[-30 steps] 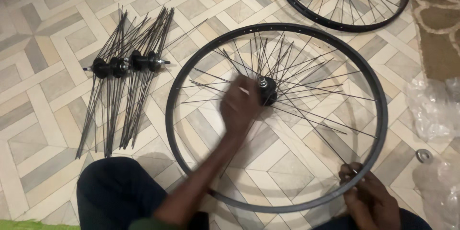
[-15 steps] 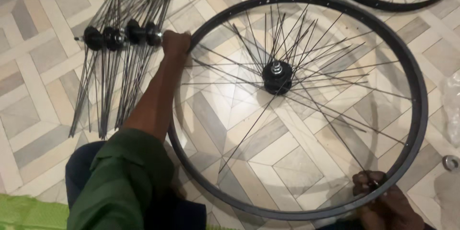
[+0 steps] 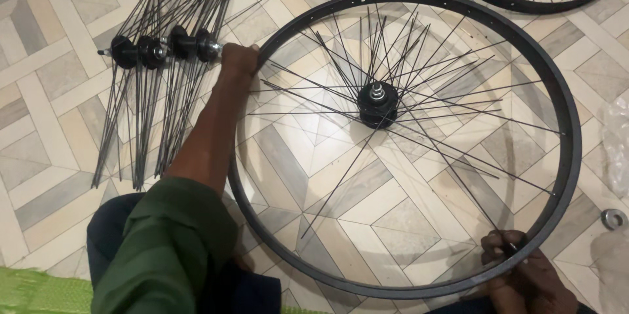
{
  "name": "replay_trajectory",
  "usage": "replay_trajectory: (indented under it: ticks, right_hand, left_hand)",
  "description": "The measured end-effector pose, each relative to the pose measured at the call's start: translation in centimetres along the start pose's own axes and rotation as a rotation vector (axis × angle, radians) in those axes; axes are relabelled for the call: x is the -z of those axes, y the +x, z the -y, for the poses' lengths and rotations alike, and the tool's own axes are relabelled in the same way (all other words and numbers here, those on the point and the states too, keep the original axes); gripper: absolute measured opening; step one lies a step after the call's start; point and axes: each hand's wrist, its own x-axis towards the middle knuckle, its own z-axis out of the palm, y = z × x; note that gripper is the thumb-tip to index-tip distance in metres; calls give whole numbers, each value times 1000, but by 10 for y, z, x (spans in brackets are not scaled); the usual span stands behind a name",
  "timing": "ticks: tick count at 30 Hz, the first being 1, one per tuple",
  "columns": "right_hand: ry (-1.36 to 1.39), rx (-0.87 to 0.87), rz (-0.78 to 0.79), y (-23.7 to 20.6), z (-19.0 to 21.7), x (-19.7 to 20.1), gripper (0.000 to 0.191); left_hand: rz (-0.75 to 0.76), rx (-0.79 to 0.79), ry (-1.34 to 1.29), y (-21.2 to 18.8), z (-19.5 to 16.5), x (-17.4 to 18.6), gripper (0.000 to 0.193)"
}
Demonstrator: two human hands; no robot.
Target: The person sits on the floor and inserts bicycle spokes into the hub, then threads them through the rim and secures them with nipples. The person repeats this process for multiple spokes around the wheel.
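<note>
Both hands clench the black bicycle rim, left hand at its upper-left edge and right hand at the near edge; it looks light and stiff, its loose thin spokes bendable, best gripped by the rim.

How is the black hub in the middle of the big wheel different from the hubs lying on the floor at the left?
The center hub sits alone inside the rim, with its spokes fanned out all around, some reaching the rim. The loose hubs lie in a row on the tiles, their spokes hanging in bundles, joined to no rim. The left hand is beside the loose hubs; no hand touches the center hub. All are black.
</note>
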Motion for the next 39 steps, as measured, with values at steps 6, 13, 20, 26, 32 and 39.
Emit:
replay_trajectory:
  ticks: [6, 13, 20, 26, 32, 39]
  right_hand:
    - [-62, 42, -35, -4, 0, -11, 49]
    - [-66, 67, -23, -9, 1, -24, 49]
    - [104, 14, 28, -11, 1, -44, 42]
    - [61, 70, 138, -13, 2, -55, 41]
    - [-12, 46, 101, -12, 5, -81, 38]
    - [-567, 307, -206, -26, 11, -123, 34]
  left_hand:
    - [-23, -302, 51, -19, 22, -1, 31]
    - [93, -196, -82, -16, 23, 3, 24]
    - [42, -234, 326, -12, 8, -4, 32]
    - [-73, -981, -19, -149, -48, -41, 22]
    - [836, -999, -65, -345, -99, -72, 34]
    - [877, -896, -122, -368, -117, -95, 22]
